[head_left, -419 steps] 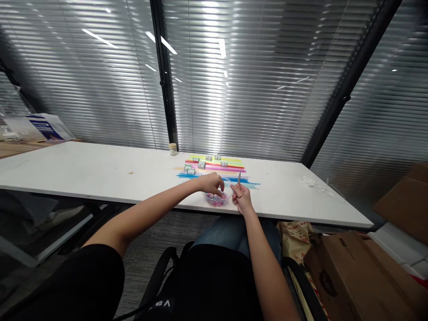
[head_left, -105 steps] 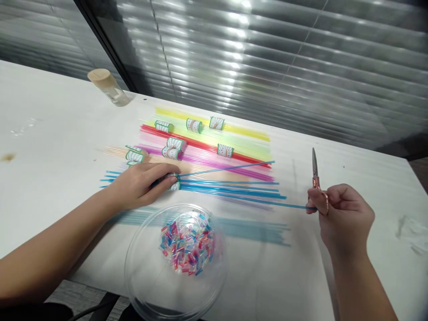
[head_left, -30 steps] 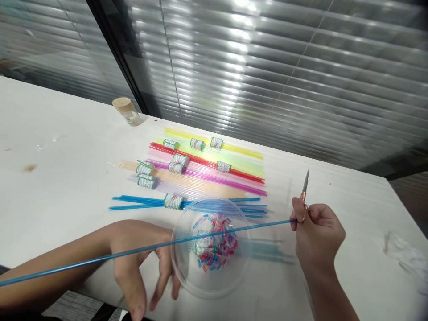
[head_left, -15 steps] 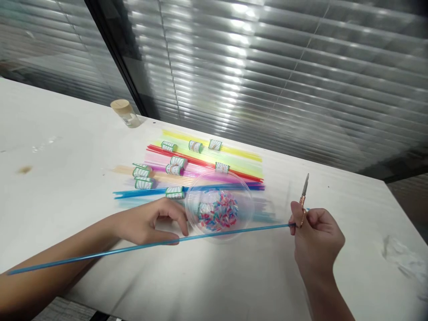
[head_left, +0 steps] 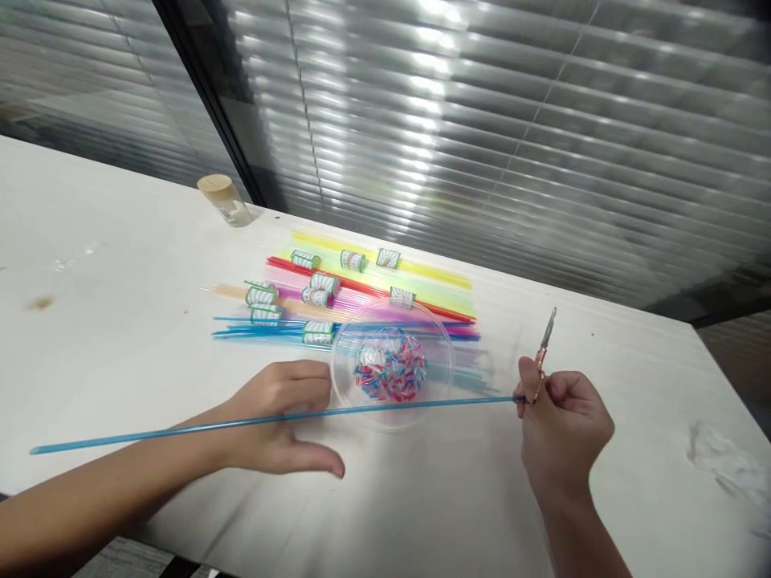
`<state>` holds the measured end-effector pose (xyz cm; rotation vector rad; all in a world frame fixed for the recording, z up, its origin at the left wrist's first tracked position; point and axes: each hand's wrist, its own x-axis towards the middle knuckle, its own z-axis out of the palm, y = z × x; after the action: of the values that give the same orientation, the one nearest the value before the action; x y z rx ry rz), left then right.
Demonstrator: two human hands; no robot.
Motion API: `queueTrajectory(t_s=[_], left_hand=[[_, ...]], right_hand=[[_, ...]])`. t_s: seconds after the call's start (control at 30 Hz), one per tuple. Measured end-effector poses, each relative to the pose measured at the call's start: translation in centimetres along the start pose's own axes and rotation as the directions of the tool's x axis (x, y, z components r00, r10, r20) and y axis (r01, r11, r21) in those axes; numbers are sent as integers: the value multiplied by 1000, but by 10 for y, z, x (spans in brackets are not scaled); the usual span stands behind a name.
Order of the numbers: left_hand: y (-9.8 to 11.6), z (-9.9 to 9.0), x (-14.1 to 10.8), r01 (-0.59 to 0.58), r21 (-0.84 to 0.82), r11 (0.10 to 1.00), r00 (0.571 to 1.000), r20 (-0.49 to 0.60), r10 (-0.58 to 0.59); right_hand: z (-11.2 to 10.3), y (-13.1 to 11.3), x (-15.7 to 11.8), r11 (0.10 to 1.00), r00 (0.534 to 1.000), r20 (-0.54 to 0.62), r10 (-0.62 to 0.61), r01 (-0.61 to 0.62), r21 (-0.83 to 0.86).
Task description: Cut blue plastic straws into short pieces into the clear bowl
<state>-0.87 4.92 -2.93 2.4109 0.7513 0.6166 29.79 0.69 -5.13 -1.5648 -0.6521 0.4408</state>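
Observation:
In my right hand (head_left: 563, 425), one end of a long thin blue straw (head_left: 198, 428) is pinched. The same hand also holds small scissors (head_left: 545, 341) with copper-coloured handles, their tips pointing up. The straw runs left across the table, passing over the clear plastic bowl (head_left: 442, 393) and my left forearm. Many short cut pieces (head_left: 397, 369) in red, blue and white lie in that bowl. My left hand (head_left: 280, 417) is beside the bowl's left rim, thumb spread away from the bent fingers. Whether its fingertips touch the rim I cannot tell.
Behind the bowl lie bundles of long straws (head_left: 422, 270) in yellow, red, purple, orange and blue, with paper bands (head_left: 318, 332) around them. A jar with a wooden lid (head_left: 220, 189) stands at the back left. Crumpled clear plastic (head_left: 728, 461) lies at the right.
My left hand has opened, its thumb swinging down and away from the fingers. The straw's free left end has risen a little. The right hand has shifted slightly left.

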Motion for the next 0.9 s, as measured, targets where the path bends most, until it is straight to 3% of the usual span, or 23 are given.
queueTrajectory(t_s=[0.07,0.2,0.4,0.5,0.57,0.63,0.73,0.83,0.9], left_hand=[[3,1,-3,15,-181,983,999,38,-8],[3,5,-6,83,-491,867,996,56,-63],[-6,13,-10,107,-672,733,982,-44,-184],[-13,13,-8,48,-777,628,964,-130,-234],[-17,11,-6,-42,-822,568,951,-207,-229],[-21,8,-4,-106,-836,539,933,-271,-236],[-27,5,-3,-141,-830,539,911,-321,-257],[-31,3,-3,-159,-824,543,904,-342,-255],[-33,3,-3,-163,-817,553,904,-349,-249]], right_hand=[[5,-3,-6,999,999,-4,-43,43,-8],[14,-12,-20,985,985,9,-170,171,-40],[15,-13,-14,954,956,-39,-291,293,61],[5,-8,-2,941,950,-48,-309,312,131],[-4,-4,1,934,943,91,-320,298,195],[-12,-2,-2,940,896,332,-294,209,269],[-19,-2,-16,959,742,643,-190,-1,285],[-22,-5,-31,978,632,769,-100,-81,194],[-22,-6,-38,986,615,786,-58,-90,143]])
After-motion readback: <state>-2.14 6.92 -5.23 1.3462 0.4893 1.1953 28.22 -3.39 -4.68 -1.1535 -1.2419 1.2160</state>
